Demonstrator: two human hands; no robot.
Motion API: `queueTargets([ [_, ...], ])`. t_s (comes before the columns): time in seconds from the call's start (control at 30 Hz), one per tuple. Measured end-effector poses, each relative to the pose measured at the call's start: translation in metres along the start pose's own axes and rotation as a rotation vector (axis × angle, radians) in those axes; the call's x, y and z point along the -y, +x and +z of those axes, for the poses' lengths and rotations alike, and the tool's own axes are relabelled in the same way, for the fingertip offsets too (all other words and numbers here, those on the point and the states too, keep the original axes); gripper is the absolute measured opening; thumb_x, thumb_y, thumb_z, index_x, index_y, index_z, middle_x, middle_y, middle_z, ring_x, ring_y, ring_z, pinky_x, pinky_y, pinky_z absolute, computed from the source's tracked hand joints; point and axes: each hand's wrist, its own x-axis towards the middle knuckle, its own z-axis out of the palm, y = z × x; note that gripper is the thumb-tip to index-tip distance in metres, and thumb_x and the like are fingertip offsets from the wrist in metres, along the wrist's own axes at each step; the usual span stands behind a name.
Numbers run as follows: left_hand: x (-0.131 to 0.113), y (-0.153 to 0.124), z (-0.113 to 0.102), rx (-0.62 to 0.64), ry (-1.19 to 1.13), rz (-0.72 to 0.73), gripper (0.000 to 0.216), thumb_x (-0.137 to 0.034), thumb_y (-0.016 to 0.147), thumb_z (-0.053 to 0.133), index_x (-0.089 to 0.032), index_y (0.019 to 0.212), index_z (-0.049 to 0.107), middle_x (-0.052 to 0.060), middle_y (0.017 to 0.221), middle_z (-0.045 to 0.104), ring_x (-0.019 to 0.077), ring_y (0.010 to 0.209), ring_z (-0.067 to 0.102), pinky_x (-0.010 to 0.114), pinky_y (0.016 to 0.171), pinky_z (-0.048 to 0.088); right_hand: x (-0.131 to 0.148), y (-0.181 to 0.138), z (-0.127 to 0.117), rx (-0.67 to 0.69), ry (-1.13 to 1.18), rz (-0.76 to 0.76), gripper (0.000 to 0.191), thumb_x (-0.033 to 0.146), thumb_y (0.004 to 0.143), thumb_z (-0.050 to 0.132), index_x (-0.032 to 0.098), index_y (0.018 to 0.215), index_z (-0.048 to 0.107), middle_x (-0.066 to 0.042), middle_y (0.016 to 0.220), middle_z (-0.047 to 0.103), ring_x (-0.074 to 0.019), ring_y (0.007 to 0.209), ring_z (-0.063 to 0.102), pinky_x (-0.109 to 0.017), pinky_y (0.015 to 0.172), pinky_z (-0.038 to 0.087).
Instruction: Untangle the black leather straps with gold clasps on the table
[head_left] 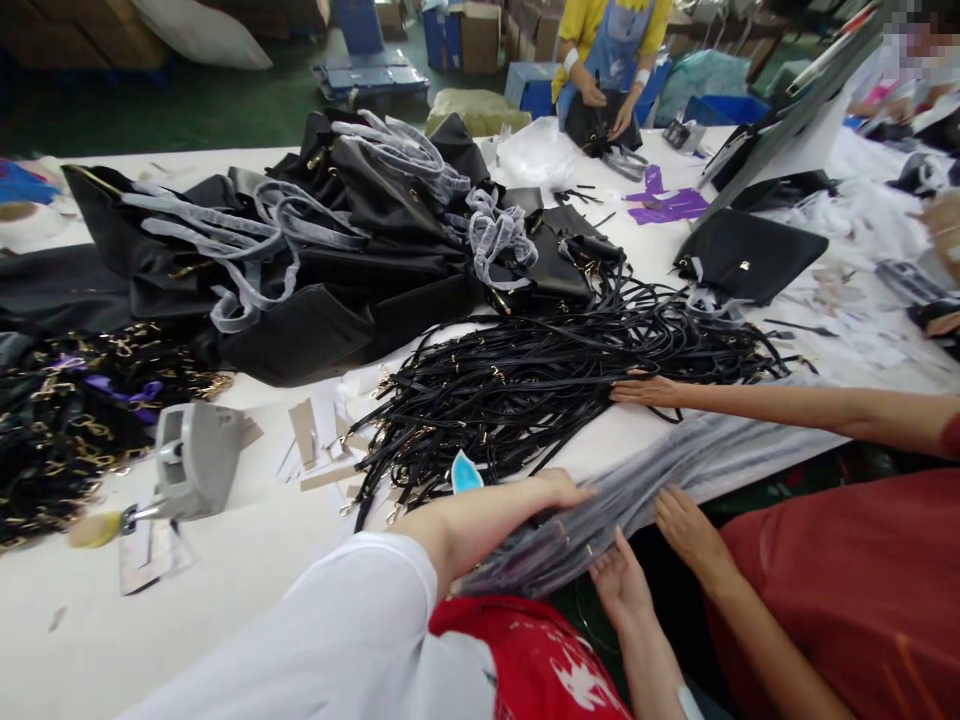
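A long bundle of straps in cloudy clear plastic (600,515) lies along the table's near edge. My left hand (561,489) reaches over its far side, fingers stretched out and touching the plastic. Under the near side is my right hand (621,580), palm turned up, fingers apart against the bundle. A co-worker in red has one hand (684,528) on the bundle's near edge, right of mine. That person's other hand (641,388) rests on a loose heap of thin black straps (517,375) with gold clasps, just beyond the bundle.
Black bags (315,290) with wrapped handles pile up behind the straps. A grey tape dispenser (196,460) stands left, near black straps with gold hardware (82,430). Another black bag (754,250) lies right. Across the table, a person in yellow (611,50) handles a bag.
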Motion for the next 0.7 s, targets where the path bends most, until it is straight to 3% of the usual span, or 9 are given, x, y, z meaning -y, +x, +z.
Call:
queueTargets([
  [0.13, -0.024, -0.017, 0.023, 0.178, -0.003, 0.117, 0.090, -0.088, 0.065, 0.050, -0.010, 0.105, 0.072, 0.017, 0.097, 0.074, 0.0315, 0.087, 0.071, 0.036, 0.075, 0.057, 0.033, 0.074, -0.049, 0.105, -0.331, -0.249, 0.027, 0.034, 0.093, 0.062, 0.015, 0.075, 0.068, -0.004, 0.093, 0.074, -0.0160, 0.089, 0.068, -0.041, 0.093, 0.051],
  [0.27, -0.046, -0.056, 0.059, 0.107, 0.021, 0.227, 0.081, -0.076, 0.066, 0.064, -0.007, 0.109, 0.070, 0.022, 0.107, 0.069, 0.0386, 0.101, 0.066, 0.046, 0.088, 0.054, 0.045, 0.131, -0.094, 0.183, -0.661, -0.491, 0.015, 0.030, 0.093, 0.063, 0.016, 0.090, 0.068, -0.005, 0.105, 0.071, -0.0211, 0.107, 0.064, -0.048, 0.101, 0.046],
  [0.4, -0.041, -0.077, 0.076, -0.081, 0.010, 0.296, 0.069, -0.062, 0.073, 0.067, -0.012, 0.120, 0.063, 0.022, 0.142, 0.047, 0.0373, 0.134, 0.042, 0.048, 0.111, 0.036, 0.026, 0.122, -0.122, 0.146, -0.917, -0.697, 0.010, 0.018, 0.094, 0.059, 0.015, 0.088, 0.067, -0.004, 0.103, 0.068, -0.0226, 0.112, 0.060, -0.053, 0.105, 0.041],
  [0.5, -0.029, -0.068, 0.074, -0.210, -0.078, 0.242, 0.108, -0.071, 0.061, 0.071, -0.011, 0.144, 0.038, 0.022, 0.159, 0.016, 0.0396, 0.147, 0.014, 0.052, 0.119, 0.019, 0.014, 0.105, -0.138, 0.092, -1.069, -0.822, 0.010, 0.011, 0.092, 0.058, 0.015, 0.085, 0.065, -0.003, 0.099, 0.067, -0.0221, 0.109, 0.060, -0.051, 0.102, 0.044],
  [0.6, -0.021, -0.052, 0.065, -0.130, -0.178, -0.011, 0.144, -0.085, 0.047, 0.067, -0.003, 0.151, 0.012, 0.027, 0.159, 0.010, 0.0422, 0.147, 0.010, 0.052, 0.120, 0.017, 0.008, 0.097, -0.149, 0.042, -1.195, -0.916, 0.011, 0.009, 0.091, 0.058, 0.015, 0.084, 0.064, -0.003, 0.097, 0.066, -0.0212, 0.106, 0.061, -0.047, 0.098, 0.047],
  [0.7, -0.015, -0.044, 0.057, -0.047, -0.150, -0.027, 0.146, -0.091, 0.046, 0.060, -0.003, 0.152, 0.011, 0.025, 0.158, 0.018, 0.0380, 0.147, 0.017, 0.046, 0.120, 0.021, 0.005, 0.093, -0.157, -0.008, -1.286, -0.969, 0.012, 0.007, 0.090, 0.059, 0.016, 0.085, 0.064, -0.003, 0.096, 0.066, -0.0210, 0.103, 0.061, -0.045, 0.096, 0.048],
])
